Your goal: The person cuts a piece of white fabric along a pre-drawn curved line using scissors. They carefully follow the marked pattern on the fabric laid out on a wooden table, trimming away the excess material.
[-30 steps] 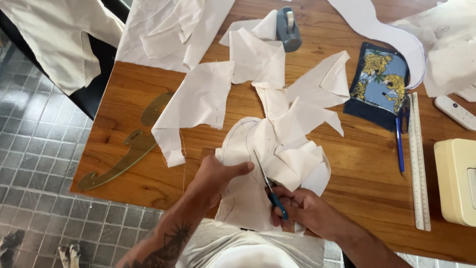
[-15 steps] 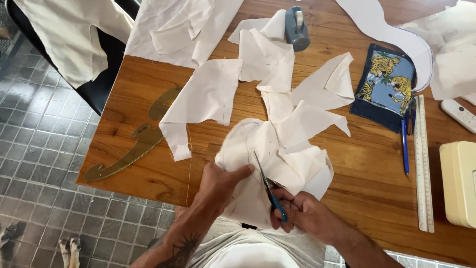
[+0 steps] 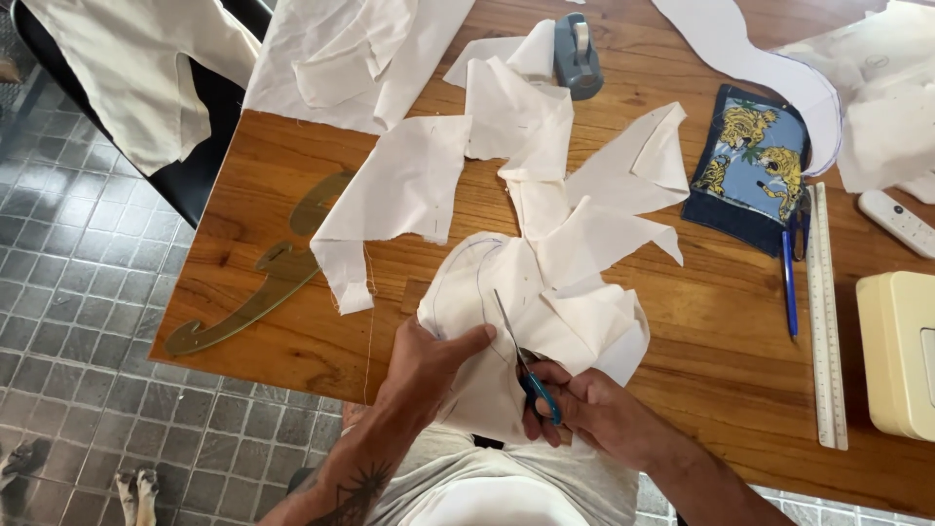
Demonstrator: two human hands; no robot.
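So the right hand (image 3: pixel 596 414) is wrapped around the blue handles of the scissors (image 3: pixel 521 362), fingers clenched through the loops. The long axis of the scissors runs from those handles up and a bit to the left, away from the person, with the tips pointing toward the curved pen line drawn on the cream fabric piece (image 3: pixel 531 321). The blades look nearly closed, hard to say more than that.

The left hand (image 3: pixel 429 365) is pressed flat on the same fabric just left of the blades, fingers spread and relaxed rather than gripping, thumb stretched out toward the blades and almost touching them. The fabric lies at the near edge of the wooden table (image 3: pixel 263 195), partly hanging over toward the person's lap.

Beyond the fingertips there are more loose cream offcuts; further left of the left hand is a brass-coloured french curve (image 3: pixel 258 282). Off to the right of the right hand are a blue pen (image 3: pixel 788 282) and a clear ruler (image 3: pixel 826 321) side by side, well apart from the fingers.

Compared with half a second back, hardly anything has changed: same grip, same flat left hand, scissors at pretty much the same angle and spot on the cloth.
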